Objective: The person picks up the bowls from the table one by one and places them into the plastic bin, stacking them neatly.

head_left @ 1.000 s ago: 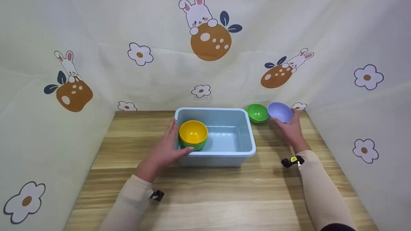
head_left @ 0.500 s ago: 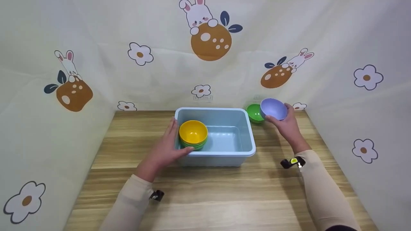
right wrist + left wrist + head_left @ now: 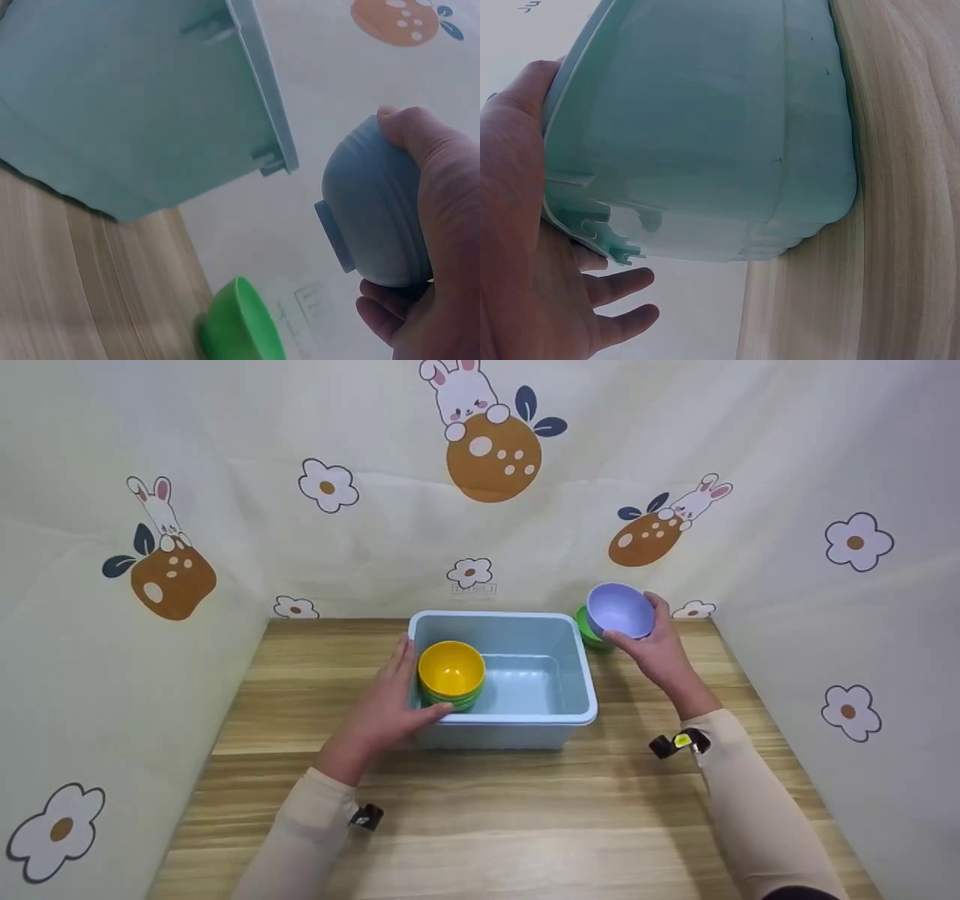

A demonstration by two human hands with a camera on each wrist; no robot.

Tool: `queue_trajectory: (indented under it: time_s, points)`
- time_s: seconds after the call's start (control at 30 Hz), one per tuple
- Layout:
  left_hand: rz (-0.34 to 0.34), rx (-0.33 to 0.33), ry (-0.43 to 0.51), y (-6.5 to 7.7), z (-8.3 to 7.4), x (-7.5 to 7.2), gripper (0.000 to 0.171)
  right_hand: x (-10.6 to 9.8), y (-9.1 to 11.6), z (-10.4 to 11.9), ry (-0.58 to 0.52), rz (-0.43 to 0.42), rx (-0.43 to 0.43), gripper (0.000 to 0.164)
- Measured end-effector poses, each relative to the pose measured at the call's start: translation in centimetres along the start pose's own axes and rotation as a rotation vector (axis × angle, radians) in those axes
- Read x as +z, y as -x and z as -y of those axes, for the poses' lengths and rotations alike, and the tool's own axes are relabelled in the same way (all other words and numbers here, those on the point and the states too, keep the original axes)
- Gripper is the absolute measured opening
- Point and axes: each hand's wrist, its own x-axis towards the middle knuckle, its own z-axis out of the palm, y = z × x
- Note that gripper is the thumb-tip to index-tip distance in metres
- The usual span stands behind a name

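Note:
A purple bowl [image 3: 619, 611] is held by my right hand [image 3: 664, 660], thumb on the near side and fingers round the far side of its rim. It is raised and tilted, and in the right wrist view its foot [image 3: 334, 236] faces the bin. A green bowl [image 3: 594, 631] sits on the table below, partly hidden behind it. My left hand [image 3: 386, 705] rests on the near left corner of the light blue bin [image 3: 517, 720], fingers fairly straight along the side and thumb over the front rim. Inside the bin's left end stands a yellow bowl [image 3: 452, 669] stacked on green bowls [image 3: 465, 703].
The wooden table [image 3: 480, 817] ends at a patterned cloth wall [image 3: 375, 547] behind the bin, with cloth also at both sides. A small black wrist camera [image 3: 367, 817] sits on the left sleeve, another camera [image 3: 679, 742] on the right.
My right hand has lifted the purple bowl and carried it left, so that it now covers more of the green bowl. The left hand and the bin have stayed still.

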Motion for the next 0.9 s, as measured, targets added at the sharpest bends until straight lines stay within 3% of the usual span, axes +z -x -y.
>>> queue_trajectory:
  time_s: [0.53,0.9]
  points:
    - [-0.024,0.009,-0.106,-0.1,0.0,0.0,0.137,1.6,1.1,3.9,-0.003,0.114,-0.080,0.117]
    - [-0.030,0.018,-0.118,-0.2,-0.2,-0.1,0.129,3.4,1.3,5.6,0.016,0.205,-0.142,0.119]
